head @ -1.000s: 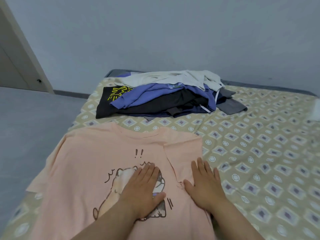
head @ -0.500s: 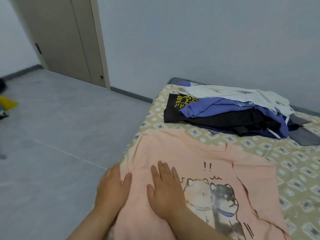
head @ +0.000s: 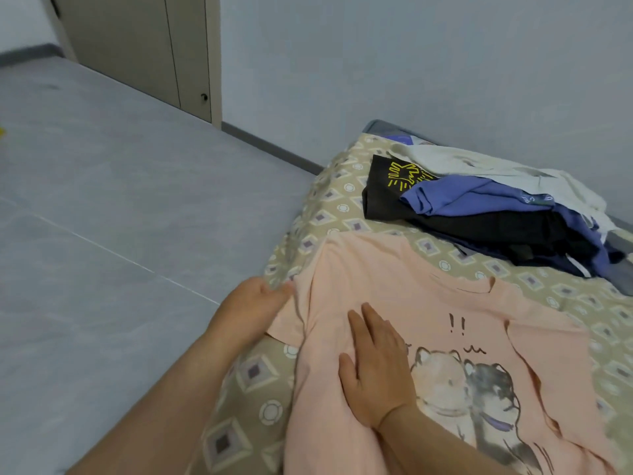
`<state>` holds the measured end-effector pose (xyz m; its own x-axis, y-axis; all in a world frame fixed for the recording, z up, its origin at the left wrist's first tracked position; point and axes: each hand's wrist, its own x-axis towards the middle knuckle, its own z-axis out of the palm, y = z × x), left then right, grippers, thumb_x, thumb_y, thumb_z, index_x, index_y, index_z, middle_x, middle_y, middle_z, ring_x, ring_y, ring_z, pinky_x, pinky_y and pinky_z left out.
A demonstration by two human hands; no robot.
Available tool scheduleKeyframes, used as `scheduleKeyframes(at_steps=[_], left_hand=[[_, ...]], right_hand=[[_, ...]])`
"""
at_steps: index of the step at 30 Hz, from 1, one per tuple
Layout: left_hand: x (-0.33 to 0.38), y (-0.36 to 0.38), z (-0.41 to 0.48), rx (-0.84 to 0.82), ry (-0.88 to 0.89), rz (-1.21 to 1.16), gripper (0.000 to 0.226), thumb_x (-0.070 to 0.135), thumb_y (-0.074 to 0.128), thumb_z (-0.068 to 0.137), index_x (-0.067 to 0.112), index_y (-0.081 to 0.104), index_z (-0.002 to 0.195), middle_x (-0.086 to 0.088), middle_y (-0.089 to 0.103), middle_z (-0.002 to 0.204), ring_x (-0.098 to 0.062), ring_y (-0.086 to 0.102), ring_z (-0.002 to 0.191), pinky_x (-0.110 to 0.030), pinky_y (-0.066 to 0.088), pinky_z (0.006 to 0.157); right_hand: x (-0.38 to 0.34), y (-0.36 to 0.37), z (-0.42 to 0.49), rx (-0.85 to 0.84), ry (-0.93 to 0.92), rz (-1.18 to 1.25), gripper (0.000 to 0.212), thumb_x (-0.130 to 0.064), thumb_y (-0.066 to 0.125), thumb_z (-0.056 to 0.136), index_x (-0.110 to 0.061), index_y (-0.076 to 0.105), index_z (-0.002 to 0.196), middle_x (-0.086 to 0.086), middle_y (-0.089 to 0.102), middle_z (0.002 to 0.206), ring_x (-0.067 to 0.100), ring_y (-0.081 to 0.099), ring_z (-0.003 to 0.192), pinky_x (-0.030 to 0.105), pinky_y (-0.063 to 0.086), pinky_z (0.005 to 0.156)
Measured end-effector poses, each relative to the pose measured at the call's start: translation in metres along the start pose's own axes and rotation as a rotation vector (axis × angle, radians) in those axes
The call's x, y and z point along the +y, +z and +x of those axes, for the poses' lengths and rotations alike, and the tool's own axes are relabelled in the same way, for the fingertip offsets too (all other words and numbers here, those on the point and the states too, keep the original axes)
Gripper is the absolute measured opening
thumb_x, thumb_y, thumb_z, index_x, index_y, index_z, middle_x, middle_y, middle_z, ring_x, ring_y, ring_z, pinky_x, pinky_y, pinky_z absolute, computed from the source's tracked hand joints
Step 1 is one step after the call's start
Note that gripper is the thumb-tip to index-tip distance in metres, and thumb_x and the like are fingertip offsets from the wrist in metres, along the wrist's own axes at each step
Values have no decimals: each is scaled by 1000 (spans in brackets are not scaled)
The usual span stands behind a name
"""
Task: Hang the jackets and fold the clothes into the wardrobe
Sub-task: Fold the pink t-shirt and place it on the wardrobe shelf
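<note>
Item, nearest: right hand (head: 376, 368), fingers straight and close together, palm pressed flat on the chest of the pink T-shirt (head: 394, 289), just beside the printed cartoon animals (head: 479, 389). The shirt lies front-up on the patterned bedsheet (head: 246, 423), close to the bed's left edge. Its far-side sleeve (head: 548, 365) appears already turned in over the body. Item: left hand (head: 250, 306), at the bed edge, fingers bent, tips meeting the hem of the near-side sleeve (head: 291, 317). The thumb is hidden, so whether they pinch the cloth or only touch it cannot be told. Step in hand, as judged: folding this shirt, second sleeve. Next move calls for a firm hold on that sleeve and a turn inward across the chest, the right hand anchoring the cloth so it does not slide off the edge. Item, farther up the bed: pile of clothes (head: 496, 214), unfolded, comprising a black garment with yellow print (head: 387, 186), a blue one (head: 462, 197) and a white one (head: 479, 166) on top. All remain to be dealt with. Item, beyond: grey floor (head: 102, 234), pale wall (head: 411, 63), beige door panels (head: 137, 46) in the corner; wardrobe or room door not determinable.
</note>
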<state>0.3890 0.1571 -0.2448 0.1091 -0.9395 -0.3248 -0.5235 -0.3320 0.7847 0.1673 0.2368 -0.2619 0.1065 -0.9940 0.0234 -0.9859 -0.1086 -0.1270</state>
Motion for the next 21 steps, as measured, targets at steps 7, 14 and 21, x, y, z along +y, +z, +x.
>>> scheduleKeyframes(at_steps=[7, 14, 21], left_hand=[[-3, -10, 0, -46, 62, 298, 25, 32, 46, 99, 11, 45, 85, -16, 64, 105, -35, 59, 98, -33, 39, 73], [11, -53, 51, 271, -185, -892, 13, -2, 51, 85, 1, 52, 73, -13, 53, 72, -23, 57, 62, -26, 53, 46], [-9, -11, -27, -320, -504, -685, 31, 31, 64, 90, 15, 54, 66, 0, 47, 44, -12, 40, 36, -17, 34, 43]], right_hand=[[-2, -1, -1, 11, 2, 1, 69, -46, 35, 89, -15, 37, 151, 11, 31, 159, 18, 21, 141, 32, 7, 118], [1, 4, 0, 30, -8, 9, 67, -43, 40, 88, -13, 41, 148, 14, 40, 153, 21, 30, 137, 33, 11, 117], [0, 4, 0, 35, -11, 13, 66, -43, 41, 87, -12, 43, 146, 15, 44, 150, 21, 30, 135, 34, 11, 116]])
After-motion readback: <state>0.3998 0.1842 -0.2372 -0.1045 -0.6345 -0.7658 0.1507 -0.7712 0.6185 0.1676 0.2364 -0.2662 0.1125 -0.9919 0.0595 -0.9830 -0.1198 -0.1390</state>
